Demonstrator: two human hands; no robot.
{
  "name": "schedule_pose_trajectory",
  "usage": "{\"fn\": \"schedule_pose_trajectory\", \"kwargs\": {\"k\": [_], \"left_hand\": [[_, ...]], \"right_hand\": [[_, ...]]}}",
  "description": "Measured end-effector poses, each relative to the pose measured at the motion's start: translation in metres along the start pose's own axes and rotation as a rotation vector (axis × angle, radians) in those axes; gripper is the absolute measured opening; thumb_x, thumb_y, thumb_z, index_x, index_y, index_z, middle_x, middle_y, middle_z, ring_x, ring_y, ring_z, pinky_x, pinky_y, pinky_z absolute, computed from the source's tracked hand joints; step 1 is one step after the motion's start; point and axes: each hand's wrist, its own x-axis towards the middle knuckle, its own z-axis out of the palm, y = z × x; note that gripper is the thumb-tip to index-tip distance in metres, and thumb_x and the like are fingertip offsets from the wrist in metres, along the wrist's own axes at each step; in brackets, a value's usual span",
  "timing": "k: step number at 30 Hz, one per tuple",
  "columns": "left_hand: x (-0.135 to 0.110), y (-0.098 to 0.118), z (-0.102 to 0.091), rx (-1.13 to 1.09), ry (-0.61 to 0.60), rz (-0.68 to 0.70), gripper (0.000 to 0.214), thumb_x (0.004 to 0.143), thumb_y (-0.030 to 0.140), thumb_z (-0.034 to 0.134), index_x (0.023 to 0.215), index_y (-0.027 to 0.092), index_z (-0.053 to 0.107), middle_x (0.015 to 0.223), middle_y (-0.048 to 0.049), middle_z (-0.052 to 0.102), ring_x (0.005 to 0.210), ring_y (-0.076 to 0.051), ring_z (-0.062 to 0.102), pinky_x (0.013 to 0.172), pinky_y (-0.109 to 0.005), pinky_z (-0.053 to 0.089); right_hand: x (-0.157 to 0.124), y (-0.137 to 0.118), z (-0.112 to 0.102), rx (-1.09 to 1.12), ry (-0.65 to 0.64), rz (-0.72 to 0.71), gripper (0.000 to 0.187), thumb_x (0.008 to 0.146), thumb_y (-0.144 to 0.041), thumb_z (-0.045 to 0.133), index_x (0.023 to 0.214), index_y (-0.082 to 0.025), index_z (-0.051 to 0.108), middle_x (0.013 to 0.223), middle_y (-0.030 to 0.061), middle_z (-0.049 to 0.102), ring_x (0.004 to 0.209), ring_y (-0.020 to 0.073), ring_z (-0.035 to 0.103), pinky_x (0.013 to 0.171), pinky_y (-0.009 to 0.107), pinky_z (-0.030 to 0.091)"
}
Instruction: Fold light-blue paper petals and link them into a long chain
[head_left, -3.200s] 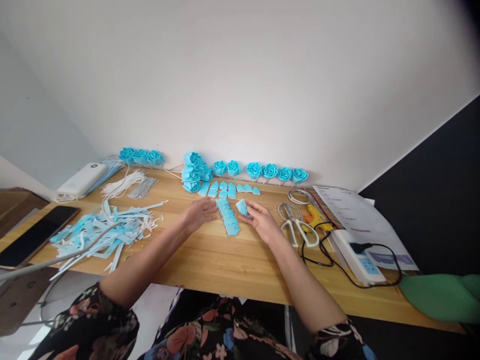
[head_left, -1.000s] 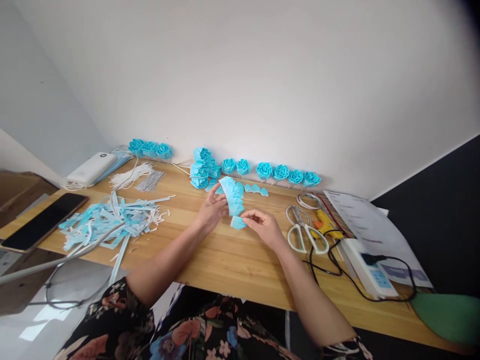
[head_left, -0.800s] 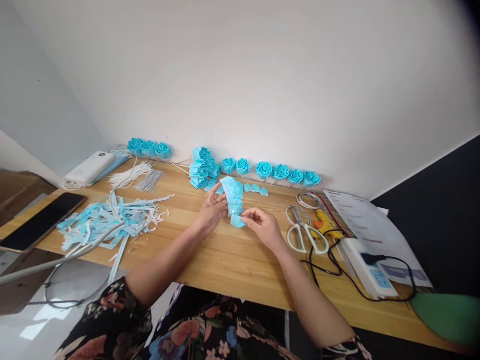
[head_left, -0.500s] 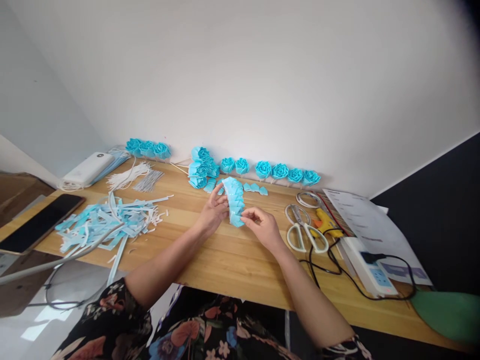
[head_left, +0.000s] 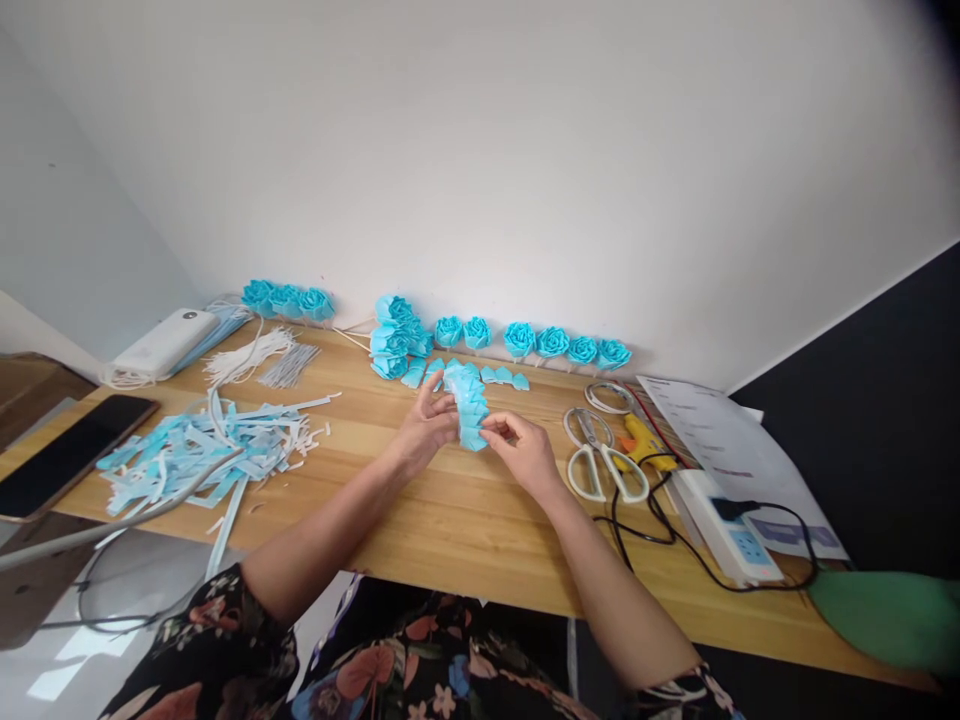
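Note:
Between my hands, above the wooden table [head_left: 420,530], is a curved strip of overlapping light-blue petals [head_left: 470,405]. My left hand [head_left: 426,428] holds the strip's left edge, its fingers partly behind the petals. With thumb and forefinger, my right hand [head_left: 519,445] pinches the lower right end of the strip. Just behind it lie loose blue petals [head_left: 505,377] in a short row. A cluster of finished blue flowers [head_left: 397,338] stands at the back, left of the strip.
More blue flowers [head_left: 553,342] line the wall. Scissors [head_left: 604,465], a yellow glue gun [head_left: 646,442], a power strip [head_left: 739,540] and a printed sheet [head_left: 739,460] lie at right. Blue and white scraps [head_left: 202,450], a phone [head_left: 71,455], white strings [head_left: 251,355] and a power bank [head_left: 165,342] occupy the left.
The petal strip has tipped, its upper end coming down slightly and curling between my hands. Both hands keep their hold. The whole view has shifted a little.

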Motion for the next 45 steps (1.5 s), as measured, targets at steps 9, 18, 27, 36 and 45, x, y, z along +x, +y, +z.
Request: {"fn": "schedule_pose_trajectory", "kwargs": {"k": [9, 18, 27, 36, 45], "left_hand": [[0.0, -0.006, -0.001, 0.071, -0.049, 0.001, 0.102, 0.062, 0.01, 0.074, 0.145, 0.033, 0.021, 0.124, -0.01, 0.057, 0.101, -0.022, 0.061, 0.077, -0.031, 0.05], [0.003, -0.011, -0.003, 0.157, -0.037, 0.075, 0.101, 0.061, 0.01, 0.073, 0.147, 0.029, 0.022, 0.121, -0.0111, 0.059, 0.092, -0.017, 0.062, 0.069, -0.024, 0.047], [0.001, -0.008, -0.001, 0.267, -0.035, 0.189, 0.093, 0.068, 0.018, 0.073, 0.146, 0.029, 0.024, 0.121, -0.0094, 0.058, 0.097, -0.018, 0.061, 0.077, -0.026, 0.046], [-0.007, -0.012, 0.009, 0.381, -0.125, 0.232, 0.079, 0.075, 0.02, 0.068, 0.143, 0.028, 0.029, 0.114, -0.0072, 0.057, 0.101, -0.018, 0.059, 0.082, -0.028, 0.046], [-0.004, -0.008, 0.004, 0.416, 0.099, 0.156, 0.036, 0.08, 0.041, 0.061, 0.104, 0.015, 0.054, 0.077, -0.0021, 0.061, 0.064, -0.012, 0.057, 0.06, -0.026, 0.047]], "right_hand": [[0.0, 0.0, -0.001, -0.061, 0.009, -0.025, 0.007, 0.076, -0.026, 0.065, 0.082, -0.023, 0.067, 0.076, 0.0018, 0.07, 0.067, 0.0171, 0.062, 0.064, 0.028, 0.048], [0.0, -0.007, -0.003, -0.103, -0.021, -0.105, 0.016, 0.084, -0.032, 0.058, 0.079, -0.021, 0.068, 0.078, 0.0025, 0.068, 0.071, 0.0161, 0.06, 0.066, 0.027, 0.045], [0.002, 0.002, -0.002, 0.282, -0.084, 0.242, 0.042, 0.081, -0.052, 0.057, 0.105, -0.018, 0.063, 0.092, 0.0075, 0.068, 0.08, 0.0188, 0.061, 0.055, 0.024, 0.045], [-0.001, 0.003, 0.008, 0.342, -0.155, 0.277, 0.029, 0.07, -0.042, 0.071, 0.081, -0.017, 0.061, 0.068, -0.0014, 0.059, 0.059, 0.0111, 0.049, 0.053, 0.023, 0.037], [0.001, 0.001, 0.003, 0.404, -0.032, 0.229, 0.026, 0.071, -0.04, 0.07, 0.08, -0.018, 0.062, 0.074, -0.0005, 0.062, 0.066, 0.0134, 0.053, 0.063, 0.025, 0.042]]}}
